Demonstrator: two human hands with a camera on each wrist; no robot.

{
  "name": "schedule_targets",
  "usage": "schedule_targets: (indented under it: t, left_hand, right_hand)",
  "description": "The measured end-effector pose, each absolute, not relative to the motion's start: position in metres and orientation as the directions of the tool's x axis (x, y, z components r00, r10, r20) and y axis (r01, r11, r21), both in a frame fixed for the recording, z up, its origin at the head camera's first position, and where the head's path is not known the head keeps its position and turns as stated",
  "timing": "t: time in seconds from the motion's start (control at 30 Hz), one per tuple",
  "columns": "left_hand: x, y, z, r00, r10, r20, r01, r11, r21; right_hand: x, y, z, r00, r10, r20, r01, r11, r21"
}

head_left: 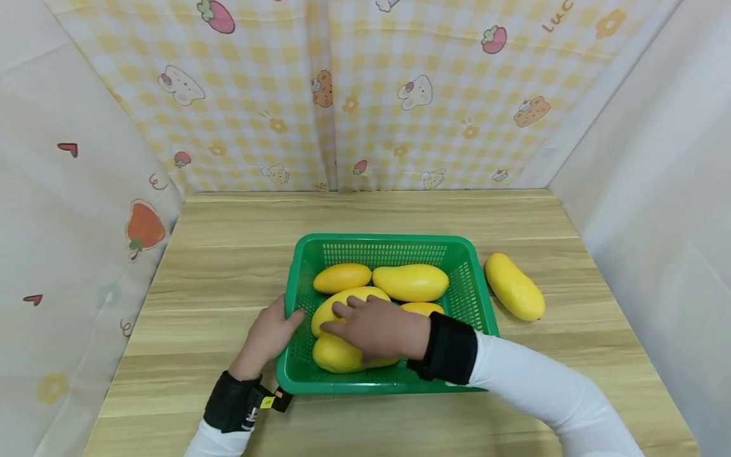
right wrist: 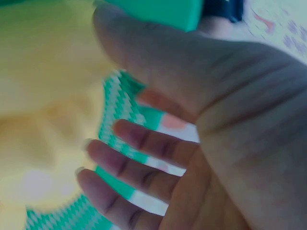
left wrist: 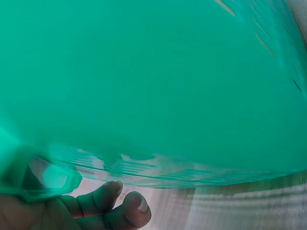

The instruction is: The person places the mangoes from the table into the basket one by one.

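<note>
A green plastic basket [head_left: 394, 240] with mesh walls holds several yellow mangoes, among them a smaller mango [head_left: 341, 278] at the back left and a plump mango [head_left: 412, 283] beside it. My left hand [head_left: 268, 333] grips the basket's left rim, thumb over the inside and fingers outside; in the left wrist view those fingers [left wrist: 132, 211] show beneath the green wall. Over the front mangoes is my right hand [head_left: 374, 327], its fingers spread loosely above a front mango [head_left: 337, 355]. In the right wrist view the fingers [right wrist: 139, 177] are apart, near a blurred yellow surface; contact is unclear.
One more mango [head_left: 514, 287] lies on the wooden table [head_left: 228, 254] to the right of the basket. Behind the table hangs a yellow checked cloth [head_left: 365, 127], with white cloth sheets [head_left: 657, 190] along both sides.
</note>
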State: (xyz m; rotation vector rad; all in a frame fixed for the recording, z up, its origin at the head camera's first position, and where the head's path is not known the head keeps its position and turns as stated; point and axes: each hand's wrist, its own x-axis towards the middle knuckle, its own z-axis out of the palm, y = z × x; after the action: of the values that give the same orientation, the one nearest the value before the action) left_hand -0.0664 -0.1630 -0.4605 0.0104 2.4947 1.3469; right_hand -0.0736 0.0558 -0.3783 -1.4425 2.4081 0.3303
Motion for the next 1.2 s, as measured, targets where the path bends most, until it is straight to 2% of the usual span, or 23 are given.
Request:
schedule_targets:
  t: [0.13, 0.23, 0.4, 0.77, 0.97, 1.1, 1.2]
  left_hand:
    - [-0.066, -0.163, -0.460, -0.952, 0.147, -0.267, -0.144, 0.554, 0.820]
    - [-0.066, -0.163, -0.459, -0.953, 0.144, -0.266, -0.146, 0.551, 0.822]
    - [-0.066, -0.163, -0.460, -0.953, 0.147, -0.264, -0.142, 0.553, 0.821]
    - [-0.067, -0.163, -0.460, -0.954, 0.153, -0.258, -0.134, 0.553, 0.823]
    - [-0.068, -0.162, -0.459, -0.953, 0.156, -0.258, -0.135, 0.544, 0.828]
    - [-0.067, -0.163, -0.458, -0.954, 0.149, -0.259, -0.137, 0.551, 0.823]
    - [-0.068, -0.163, -0.459, -0.952, 0.148, -0.267, -0.146, 0.547, 0.824]
  right_hand:
    - [-0.083, 0.082, -0.361, -0.496, -0.788, -0.365, -0.852, 0.524, 0.025]
    - [-0.091, 0.105, -0.351, -0.539, -0.776, -0.328, -0.811, 0.583, -0.046]
    - [-0.100, 0.147, -0.340, -0.653, -0.720, -0.236, -0.707, 0.691, -0.150]
    - [-0.109, 0.224, -0.338, -0.854, -0.496, -0.155, -0.464, 0.862, -0.203]
    - [-0.113, 0.267, -0.351, -0.917, -0.355, -0.185, -0.299, 0.914, -0.273]
    - [-0.117, 0.289, -0.363, -0.931, -0.268, -0.250, -0.171, 0.921, -0.349]
    - [-0.119, 0.300, -0.370, -0.936, -0.220, -0.276, -0.110, 0.925, -0.363]
